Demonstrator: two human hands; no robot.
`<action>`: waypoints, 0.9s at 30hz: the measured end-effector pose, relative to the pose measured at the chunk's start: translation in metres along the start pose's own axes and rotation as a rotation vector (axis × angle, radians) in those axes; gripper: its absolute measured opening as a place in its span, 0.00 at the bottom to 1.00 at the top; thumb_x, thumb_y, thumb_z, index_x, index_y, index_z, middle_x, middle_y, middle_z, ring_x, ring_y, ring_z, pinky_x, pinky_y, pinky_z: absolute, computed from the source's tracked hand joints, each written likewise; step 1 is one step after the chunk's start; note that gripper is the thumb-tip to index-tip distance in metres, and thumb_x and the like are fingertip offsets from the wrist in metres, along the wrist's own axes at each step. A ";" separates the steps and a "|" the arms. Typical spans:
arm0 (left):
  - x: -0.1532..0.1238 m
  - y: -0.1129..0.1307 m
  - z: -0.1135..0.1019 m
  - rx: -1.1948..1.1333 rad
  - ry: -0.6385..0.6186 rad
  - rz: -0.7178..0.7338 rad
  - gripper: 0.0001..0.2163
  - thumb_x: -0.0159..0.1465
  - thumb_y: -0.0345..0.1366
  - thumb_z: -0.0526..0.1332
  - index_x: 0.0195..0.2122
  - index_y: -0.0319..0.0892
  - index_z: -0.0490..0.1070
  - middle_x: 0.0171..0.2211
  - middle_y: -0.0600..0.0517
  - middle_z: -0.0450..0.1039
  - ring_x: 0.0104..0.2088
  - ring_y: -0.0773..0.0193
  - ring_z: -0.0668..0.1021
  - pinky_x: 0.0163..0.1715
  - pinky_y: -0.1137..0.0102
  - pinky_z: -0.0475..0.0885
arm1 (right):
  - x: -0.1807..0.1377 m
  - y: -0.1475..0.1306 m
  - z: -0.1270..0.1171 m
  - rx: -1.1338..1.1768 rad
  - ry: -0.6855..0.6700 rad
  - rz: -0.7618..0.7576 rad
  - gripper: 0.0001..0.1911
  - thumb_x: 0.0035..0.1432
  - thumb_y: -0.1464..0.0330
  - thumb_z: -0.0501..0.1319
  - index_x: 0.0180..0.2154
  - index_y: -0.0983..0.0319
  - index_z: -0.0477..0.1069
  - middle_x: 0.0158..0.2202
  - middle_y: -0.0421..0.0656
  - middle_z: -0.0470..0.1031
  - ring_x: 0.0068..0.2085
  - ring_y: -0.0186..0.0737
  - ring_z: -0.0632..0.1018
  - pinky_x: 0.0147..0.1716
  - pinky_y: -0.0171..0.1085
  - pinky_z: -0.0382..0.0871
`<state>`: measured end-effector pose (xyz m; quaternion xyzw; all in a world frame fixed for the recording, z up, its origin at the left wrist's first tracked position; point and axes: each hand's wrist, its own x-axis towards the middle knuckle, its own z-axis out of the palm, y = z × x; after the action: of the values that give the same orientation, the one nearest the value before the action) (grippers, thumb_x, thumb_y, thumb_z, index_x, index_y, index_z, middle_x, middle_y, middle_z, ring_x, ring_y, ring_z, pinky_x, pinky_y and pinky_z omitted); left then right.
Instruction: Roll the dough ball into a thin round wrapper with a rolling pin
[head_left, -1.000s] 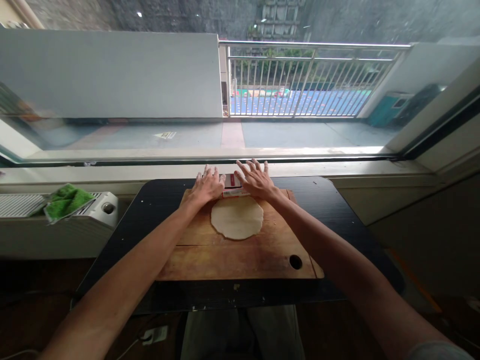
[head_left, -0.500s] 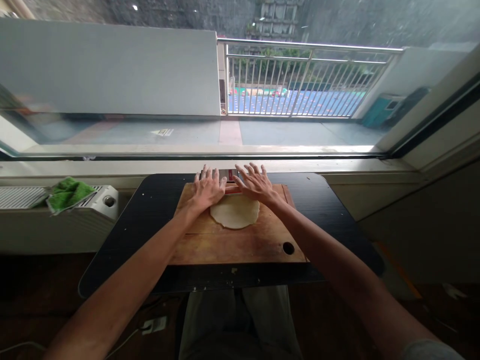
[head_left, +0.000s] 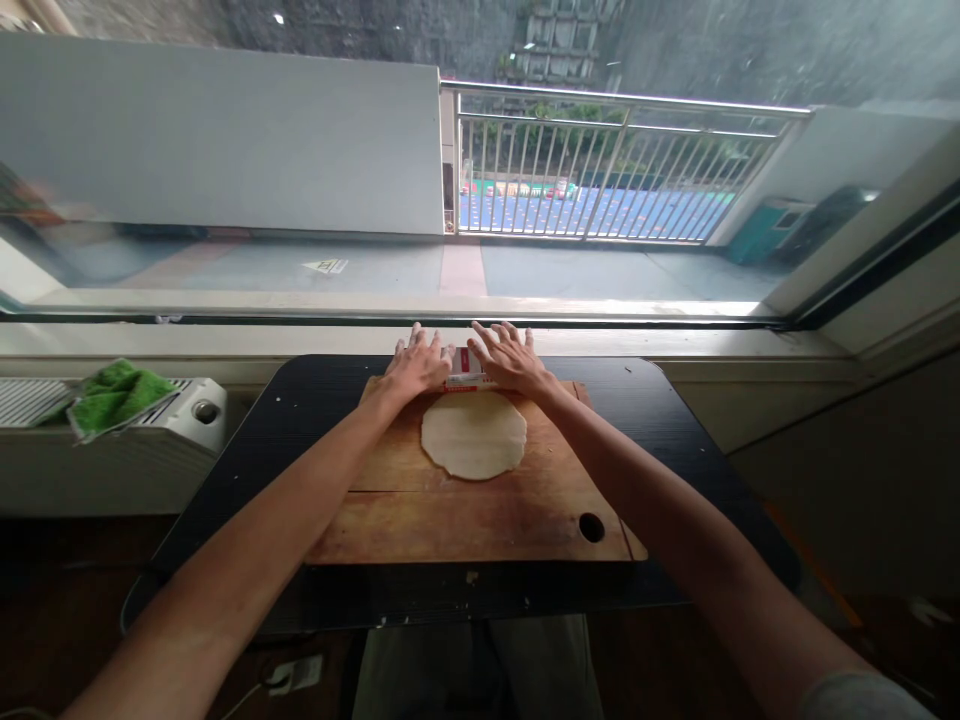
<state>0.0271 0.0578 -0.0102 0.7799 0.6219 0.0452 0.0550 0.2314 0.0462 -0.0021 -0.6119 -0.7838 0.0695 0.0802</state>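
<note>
Beyond round dough (head_left: pixel 473 435), left hand (head_left: pixel 412 368) and right hand (head_left: pixel 511 364), grip wide, rest on a cylinder (head_left: pixel 463 373).

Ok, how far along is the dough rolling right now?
Done: the dough lies flattened into a round disc on the wooden board. In hand: the left hand and right hand press flat on a red-and-white cylinder at the disc's far edge. Left: probably a few more passes, since the outline is uneven.

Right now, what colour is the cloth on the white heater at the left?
The cloth is bright green; the head view shows it, far left.
</note>
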 end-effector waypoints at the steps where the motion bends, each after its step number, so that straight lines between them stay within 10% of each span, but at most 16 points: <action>1: -0.004 0.001 -0.001 0.006 -0.009 0.006 0.36 0.80 0.50 0.39 0.81 0.33 0.57 0.82 0.34 0.52 0.84 0.42 0.52 0.80 0.43 0.54 | -0.004 -0.001 0.000 -0.004 -0.010 0.001 0.41 0.82 0.43 0.36 0.84 0.53 0.46 0.83 0.54 0.55 0.83 0.65 0.51 0.77 0.76 0.42; 16: -0.137 0.006 0.019 0.027 0.087 0.198 0.34 0.81 0.47 0.41 0.83 0.35 0.51 0.83 0.41 0.50 0.84 0.52 0.53 0.81 0.54 0.54 | -0.149 -0.025 0.009 -0.030 0.082 -0.223 0.43 0.83 0.54 0.39 0.80 0.82 0.49 0.83 0.64 0.46 0.84 0.57 0.47 0.83 0.56 0.43; 27: -0.032 0.007 0.001 0.035 0.140 0.105 0.36 0.81 0.49 0.39 0.83 0.29 0.46 0.84 0.37 0.46 0.84 0.50 0.48 0.82 0.51 0.47 | -0.044 -0.008 -0.007 -0.058 -0.027 -0.057 0.43 0.82 0.51 0.33 0.83 0.73 0.44 0.84 0.55 0.41 0.85 0.51 0.42 0.82 0.60 0.32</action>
<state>0.0269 0.0250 -0.0107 0.8072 0.5832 0.0915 -0.0046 0.2358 0.0019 0.0044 -0.5904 -0.8035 0.0530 0.0538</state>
